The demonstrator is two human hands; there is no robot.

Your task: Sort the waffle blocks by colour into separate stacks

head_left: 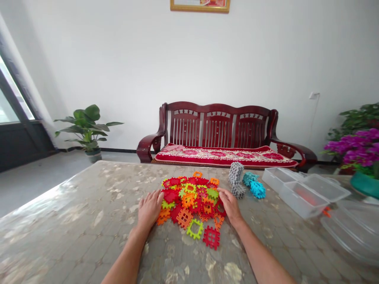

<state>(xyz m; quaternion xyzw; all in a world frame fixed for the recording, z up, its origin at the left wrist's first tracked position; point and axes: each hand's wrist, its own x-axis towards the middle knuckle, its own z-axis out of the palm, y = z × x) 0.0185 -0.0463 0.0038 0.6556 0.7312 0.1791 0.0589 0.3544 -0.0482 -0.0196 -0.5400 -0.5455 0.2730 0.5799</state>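
A loose pile of flat, notched plastic pieces (188, 200) in red, orange and yellow-green lies on the patterned table cover (97, 221). My left hand (150, 206) rests against the left side of the pile, palm down, its fingers spread a little. On the right side, my right hand (230, 204) touches the edge of the pile with its fingers apart; some fingertips are hidden. A yellow-green square frame (194, 229) and a red square piece (211, 237) lie at the near edge of the pile.
Stacked grey pieces (236, 173) and blue pieces (257, 189) stand right of the pile. Clear plastic boxes (303, 199) and transparent lids (355, 225) are further right, near purple flowers (355, 148). A wooden bench (219, 126) is behind the table.
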